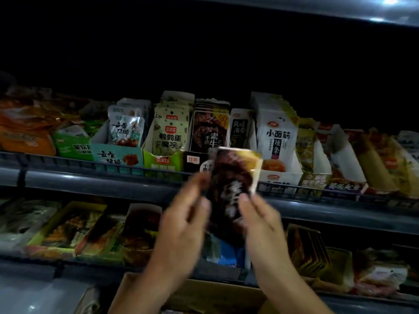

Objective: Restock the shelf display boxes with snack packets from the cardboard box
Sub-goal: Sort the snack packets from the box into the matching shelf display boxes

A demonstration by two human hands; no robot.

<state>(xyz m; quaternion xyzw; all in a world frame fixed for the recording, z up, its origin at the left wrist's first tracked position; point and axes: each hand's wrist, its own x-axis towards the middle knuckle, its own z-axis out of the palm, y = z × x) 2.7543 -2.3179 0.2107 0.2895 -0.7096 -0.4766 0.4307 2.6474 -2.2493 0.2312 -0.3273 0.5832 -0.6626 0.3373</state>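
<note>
Now I hold the dark snack packets (231, 189) up with both hands, left hand (181, 225) and right hand (260, 220) pinching them below the dark display box (197, 162). They might slip or bend going in.

Both forearms are raised from the lower edge of the view, converging upward. The left hand (183, 220) is held with fingers curled, the fingertips (199, 180) blurred. The right hand (260, 219) is held opposite, its thumb (246, 199) pressed forward, fingers curled.
</note>
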